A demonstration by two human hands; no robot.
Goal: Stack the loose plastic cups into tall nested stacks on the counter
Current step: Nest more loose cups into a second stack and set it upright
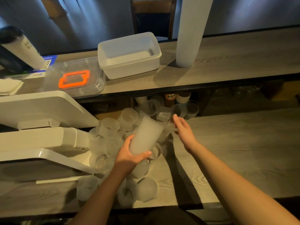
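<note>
My left hand [129,157] grips the base of a short nested stack of frosted plastic cups [145,136], tilted with its mouth pointing up and right. My right hand [183,129] reaches out to the right of the stack's mouth, fingers apart, over a blurred clear cup; whether it holds that cup is unclear. Several loose frosted cups [110,125] lie tumbled on the lower counter [235,151] around and below my left hand, with more at the near edge [146,190]. A tall finished stack [190,33] stands on the upper shelf.
On the upper shelf [227,62] stand a white plastic tub [129,54] and a clear lidded box with an orange clip [74,78]. White machines [40,108] fill the left side. More cups and jars [170,101] sit under the shelf. A chair [152,17] stands behind.
</note>
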